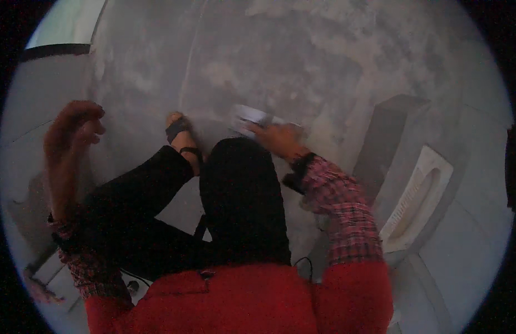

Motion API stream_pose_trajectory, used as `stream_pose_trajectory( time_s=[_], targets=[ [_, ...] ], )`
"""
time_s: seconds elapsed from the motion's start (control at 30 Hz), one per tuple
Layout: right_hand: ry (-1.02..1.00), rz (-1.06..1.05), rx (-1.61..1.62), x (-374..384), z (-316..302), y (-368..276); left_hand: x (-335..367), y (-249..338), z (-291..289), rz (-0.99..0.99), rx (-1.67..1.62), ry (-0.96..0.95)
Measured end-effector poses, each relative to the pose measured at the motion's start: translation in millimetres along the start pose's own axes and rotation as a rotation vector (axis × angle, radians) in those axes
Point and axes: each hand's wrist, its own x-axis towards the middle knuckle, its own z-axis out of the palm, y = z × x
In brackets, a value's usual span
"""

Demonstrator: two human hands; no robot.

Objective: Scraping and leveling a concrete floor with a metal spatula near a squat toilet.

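My right hand (281,140) is closed on a flat, pale metal trowel (248,118), just beyond my right knee. The trowel's shiny rectangular blade lies against the grey cement surface (280,61), and its handle is mostly covered by my fingers and blurred. Off to the left, my left hand (77,122) is raised beside my bent leg. Its fingers are loosely curled and apart, with nothing visible in them. My sandalled foot (179,131) rests between the two hands.
At the right, a white squat toilet pan (419,197) with a ribbed side is set in a raised step. A grey block-like ledge (383,139) stands between it and my right arm. A dark-edged opening (57,50) shows at the upper left.
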Motion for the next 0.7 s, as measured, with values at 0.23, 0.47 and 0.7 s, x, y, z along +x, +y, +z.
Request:
stream_pose_trajectory(
  time_s=[0.23, 0.47, 0.7],
  targets=[
    [0.252, 0.339, 0.333, -135.7, 60.7, 61.7, -22.0, 60.5, 92.9, -0.019, -0.001, -0.057],
    [-0.102, 0.45, 0.608, -192.2, -61.6, 27.8, -65.8, 179.5, 100.5, 0.036, -0.021, -0.096],
    [0.411, 0.433, 0.509, -72.6, -25.3, -115.7, 8.8, 88.4, -78.1, 0.036, -0.054, -0.199]
  ],
)
